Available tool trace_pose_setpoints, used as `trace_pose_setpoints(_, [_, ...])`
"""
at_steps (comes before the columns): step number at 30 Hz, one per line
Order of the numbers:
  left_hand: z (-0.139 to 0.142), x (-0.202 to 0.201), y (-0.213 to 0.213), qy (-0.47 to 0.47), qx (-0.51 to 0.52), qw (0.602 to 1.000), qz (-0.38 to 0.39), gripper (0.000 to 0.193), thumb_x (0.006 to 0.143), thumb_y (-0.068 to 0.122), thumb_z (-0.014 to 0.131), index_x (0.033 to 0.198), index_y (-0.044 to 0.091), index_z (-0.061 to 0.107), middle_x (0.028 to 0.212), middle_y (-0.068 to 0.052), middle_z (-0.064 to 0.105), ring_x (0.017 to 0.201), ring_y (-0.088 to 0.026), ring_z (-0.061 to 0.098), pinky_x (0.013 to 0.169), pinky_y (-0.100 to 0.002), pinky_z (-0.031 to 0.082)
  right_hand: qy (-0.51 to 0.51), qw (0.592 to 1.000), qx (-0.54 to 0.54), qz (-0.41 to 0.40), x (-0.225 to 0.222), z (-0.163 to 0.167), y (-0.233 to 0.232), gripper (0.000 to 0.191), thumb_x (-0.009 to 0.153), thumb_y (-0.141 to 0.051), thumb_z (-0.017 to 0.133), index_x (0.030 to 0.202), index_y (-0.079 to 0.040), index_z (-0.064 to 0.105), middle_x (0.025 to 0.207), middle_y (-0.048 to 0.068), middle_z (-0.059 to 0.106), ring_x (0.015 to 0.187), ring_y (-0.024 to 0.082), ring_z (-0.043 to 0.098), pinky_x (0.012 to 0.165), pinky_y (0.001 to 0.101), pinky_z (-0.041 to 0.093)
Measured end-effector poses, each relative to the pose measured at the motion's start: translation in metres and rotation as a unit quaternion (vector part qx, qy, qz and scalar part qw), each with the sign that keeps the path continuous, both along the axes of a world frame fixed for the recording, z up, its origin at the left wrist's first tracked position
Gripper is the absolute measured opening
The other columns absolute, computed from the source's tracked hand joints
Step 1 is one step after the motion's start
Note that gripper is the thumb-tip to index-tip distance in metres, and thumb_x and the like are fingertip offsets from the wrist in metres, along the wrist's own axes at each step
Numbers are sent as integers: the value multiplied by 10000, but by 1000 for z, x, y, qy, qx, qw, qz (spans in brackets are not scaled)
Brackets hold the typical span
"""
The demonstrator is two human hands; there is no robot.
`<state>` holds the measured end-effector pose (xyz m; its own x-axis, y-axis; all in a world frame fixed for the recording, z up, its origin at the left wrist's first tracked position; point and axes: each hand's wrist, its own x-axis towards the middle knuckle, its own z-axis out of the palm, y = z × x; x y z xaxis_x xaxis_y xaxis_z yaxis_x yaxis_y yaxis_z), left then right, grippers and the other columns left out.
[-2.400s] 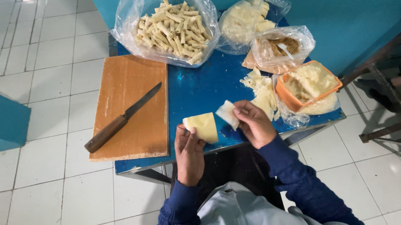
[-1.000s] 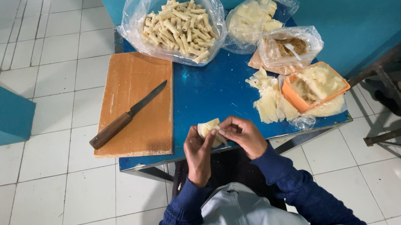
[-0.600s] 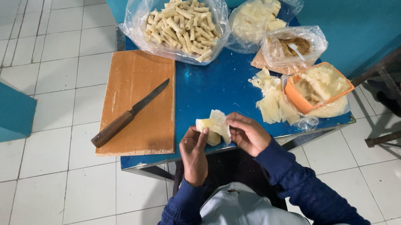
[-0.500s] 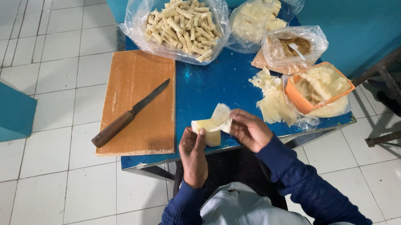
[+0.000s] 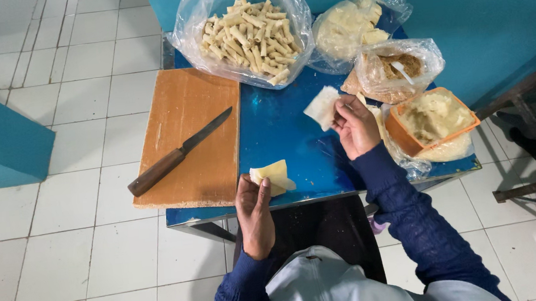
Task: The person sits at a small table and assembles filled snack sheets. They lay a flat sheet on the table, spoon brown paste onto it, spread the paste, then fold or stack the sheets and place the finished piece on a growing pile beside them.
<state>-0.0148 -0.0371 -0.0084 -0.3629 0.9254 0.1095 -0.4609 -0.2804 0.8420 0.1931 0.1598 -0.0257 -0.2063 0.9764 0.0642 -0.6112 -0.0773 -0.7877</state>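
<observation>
- Left hand point(image 5: 254, 211) rests at the near desk point(image 5: 279, 129) edge, fingers grasping a folded pale wrapper point(image 5: 272, 176).
- Right hand point(image 5: 357, 126) pinches a second wrapper sheet point(image 5: 322, 107) farther right, beside the orange tub point(image 5: 434, 120).
- Judgement: the sheet should lie flat, without creases, before filling.

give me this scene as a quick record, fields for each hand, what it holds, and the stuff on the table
left hand: holds a folded pale wrapper piece at the table's near edge
right hand: holds a thin white wrapper sheet, lifted over the blue table
cutting board: wooden, on the table's left side
knife: wooden handle, lying diagonally on the board
far bag: clear plastic, full of rolled sticks
orange container: holds pale filling, beside the right hand
</observation>
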Motion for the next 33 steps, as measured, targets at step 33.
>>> trace_pose_setpoints(33, [-15,0,14,-36,-24,999,-28,180,1040,152,659,974,63,518,933,-14,613,871,-67,553,798,-240,468,-197,946,-139,217,-7,1,-39,119,915,-143,707,1023,-100,680,990,51,740,818,140,689,706,273,533])
